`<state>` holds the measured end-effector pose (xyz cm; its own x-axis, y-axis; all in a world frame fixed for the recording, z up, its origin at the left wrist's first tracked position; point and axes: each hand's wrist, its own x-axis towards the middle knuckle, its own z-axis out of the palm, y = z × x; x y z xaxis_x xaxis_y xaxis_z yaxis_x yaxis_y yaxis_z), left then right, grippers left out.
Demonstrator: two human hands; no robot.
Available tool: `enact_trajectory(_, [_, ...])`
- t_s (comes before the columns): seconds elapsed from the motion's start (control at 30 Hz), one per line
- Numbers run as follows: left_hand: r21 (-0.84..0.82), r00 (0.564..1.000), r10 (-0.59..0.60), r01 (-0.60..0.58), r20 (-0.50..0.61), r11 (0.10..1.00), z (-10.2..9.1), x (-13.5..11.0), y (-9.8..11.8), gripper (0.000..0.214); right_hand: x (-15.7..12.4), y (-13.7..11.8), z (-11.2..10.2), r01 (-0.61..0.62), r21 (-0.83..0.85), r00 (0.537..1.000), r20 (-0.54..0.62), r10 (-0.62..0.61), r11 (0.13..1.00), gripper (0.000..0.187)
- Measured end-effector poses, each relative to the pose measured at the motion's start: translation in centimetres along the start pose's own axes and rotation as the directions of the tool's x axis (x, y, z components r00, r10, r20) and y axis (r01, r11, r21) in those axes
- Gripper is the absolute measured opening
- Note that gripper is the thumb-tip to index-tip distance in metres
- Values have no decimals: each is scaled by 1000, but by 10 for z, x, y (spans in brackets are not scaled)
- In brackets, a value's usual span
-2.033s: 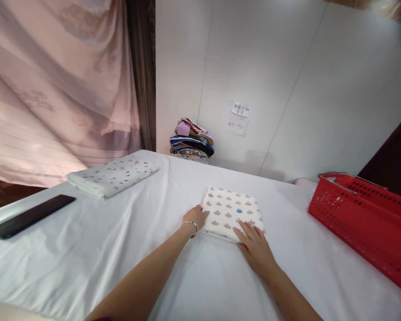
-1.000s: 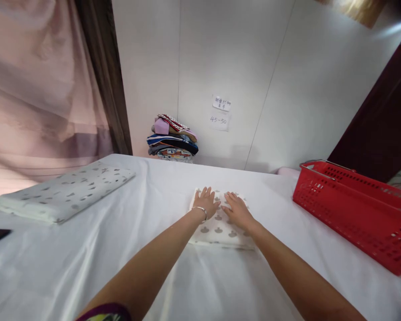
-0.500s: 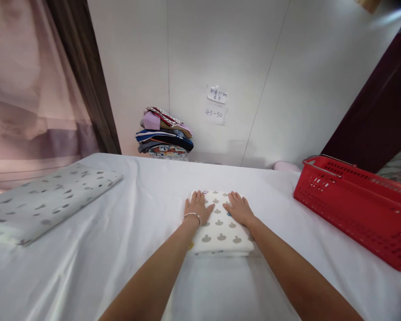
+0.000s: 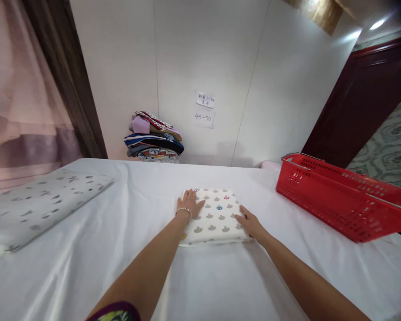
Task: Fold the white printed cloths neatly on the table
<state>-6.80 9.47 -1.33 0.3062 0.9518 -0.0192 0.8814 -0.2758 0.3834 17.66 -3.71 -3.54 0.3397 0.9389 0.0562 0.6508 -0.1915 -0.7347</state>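
A folded white cloth [image 4: 214,216] printed with small grey shapes lies flat on the white-covered table [image 4: 120,249]. My left hand [image 4: 190,203], with a thin bracelet at the wrist, rests flat and open on the cloth's left edge. My right hand [image 4: 249,220] lies at the cloth's right edge with its fingers stretched along the side. Neither hand grips the cloth.
A red plastic basket [image 4: 337,196] stands at the right of the table. A larger folded spotted cloth [image 4: 43,205] lies at the left. A pile of coloured clothes [image 4: 153,142] sits against the back wall under two paper notes [image 4: 204,109].
Both hands pressed on top of the cloth side by side, then spread apart; my right hand has slid to the right edge. The view has swung to the right.
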Motion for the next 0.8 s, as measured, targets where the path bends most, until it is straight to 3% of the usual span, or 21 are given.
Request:
enact_trajectory(0.1, [-37,1000,-9,9,-3,999,-6,-3,-5,69,-13,-4,-5,-89,92,995,42,85,992,63])
enact_trajectory(0.2, [-44,995,-94,92,-37,995,-10,-18,-11,69,-15,-8,-7,-104,135,994,45,99,985,68])
enact_trajectory(0.37, [-61,974,-221,218,-55,974,-16,-50,-15,59,0,-13,-7,-111,153,991,88,98,982,71])
enact_trajectory(0.53, [-100,947,-321,317,-20,943,-26,-60,-10,51,11,-21,-9,-125,131,985,133,107,984,78])
enact_trajectory(0.67, [-149,937,-350,348,11,926,-28,-68,-4,51,12,-17,-16,-113,284,968,246,42,952,79])
enact_trajectory(0.8, [-227,943,-328,331,52,916,-20,-82,-1,65,24,-5,-32,-98,318,968,251,16,943,82])
